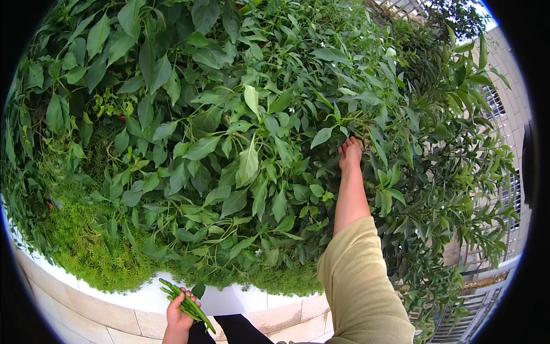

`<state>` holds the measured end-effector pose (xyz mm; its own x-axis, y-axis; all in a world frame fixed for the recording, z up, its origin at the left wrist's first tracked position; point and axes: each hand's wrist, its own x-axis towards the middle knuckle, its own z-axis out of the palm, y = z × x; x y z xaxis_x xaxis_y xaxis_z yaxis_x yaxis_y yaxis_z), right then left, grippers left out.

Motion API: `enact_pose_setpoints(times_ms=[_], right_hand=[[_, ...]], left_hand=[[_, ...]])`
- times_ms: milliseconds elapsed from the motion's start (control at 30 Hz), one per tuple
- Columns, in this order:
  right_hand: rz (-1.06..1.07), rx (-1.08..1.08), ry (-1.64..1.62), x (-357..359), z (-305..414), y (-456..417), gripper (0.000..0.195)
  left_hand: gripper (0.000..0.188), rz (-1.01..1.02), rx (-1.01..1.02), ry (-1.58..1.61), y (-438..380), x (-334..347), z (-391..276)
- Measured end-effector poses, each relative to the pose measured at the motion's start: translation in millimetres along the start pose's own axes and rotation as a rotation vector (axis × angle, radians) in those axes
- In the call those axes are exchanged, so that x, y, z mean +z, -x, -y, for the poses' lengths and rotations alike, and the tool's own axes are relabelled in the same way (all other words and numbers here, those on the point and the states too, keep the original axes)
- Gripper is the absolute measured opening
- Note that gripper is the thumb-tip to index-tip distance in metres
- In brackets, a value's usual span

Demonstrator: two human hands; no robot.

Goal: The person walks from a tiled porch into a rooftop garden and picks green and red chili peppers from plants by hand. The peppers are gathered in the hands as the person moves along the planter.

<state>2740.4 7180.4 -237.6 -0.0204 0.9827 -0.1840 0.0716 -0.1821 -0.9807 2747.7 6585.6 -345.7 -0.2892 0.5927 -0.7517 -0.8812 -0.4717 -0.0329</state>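
Observation:
Several long green chili peppers (187, 304) lie in my left hand (180, 313), whose fingers are closed round them, low in the view above the white bed edge. My right hand (350, 151) reaches into the leafy pepper plants (253, 159), right of the middle. Its fingertips are among leaves and stems, partly hidden, so whether they grip anything does not show. Drooping green leaves hang left of that hand, and a thin curved green stem or pod (331, 116) is just above it. Small white flowers dot the foliage.
A white planter rim (232, 299) curves along the bed, with low feathery groundcover (99, 253) spilling over it. Pale stone paving (107, 316) lies below. On the right stand a dense leafy shrub (429, 215), a metal grating (466, 311) and a tiled wall (511, 112).

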Motion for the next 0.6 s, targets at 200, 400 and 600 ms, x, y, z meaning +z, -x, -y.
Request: enact_pose_setpoints(times_ms=[200, 400, 600], right_hand=[[-0.025, 0.112, -0.013, -7.0, -6.1, -57.7, 0.047], [-0.122, -0.314, -0.273, -21.1, -7.6, -115.6, 0.043], [0.021, -0.251, -0.287, -16.9, 8.6, -117.9, 0.038]], left_hand=[[0.014, -0.022, -0.006, -0.030, -12.8, 5.4, -0.6], [0.015, -0.074, -0.007, -0.049, -20.6, 1.1, -8.7], [0.014, -0.126, 0.009, -0.071, -27.3, 2.7, -8.9]])
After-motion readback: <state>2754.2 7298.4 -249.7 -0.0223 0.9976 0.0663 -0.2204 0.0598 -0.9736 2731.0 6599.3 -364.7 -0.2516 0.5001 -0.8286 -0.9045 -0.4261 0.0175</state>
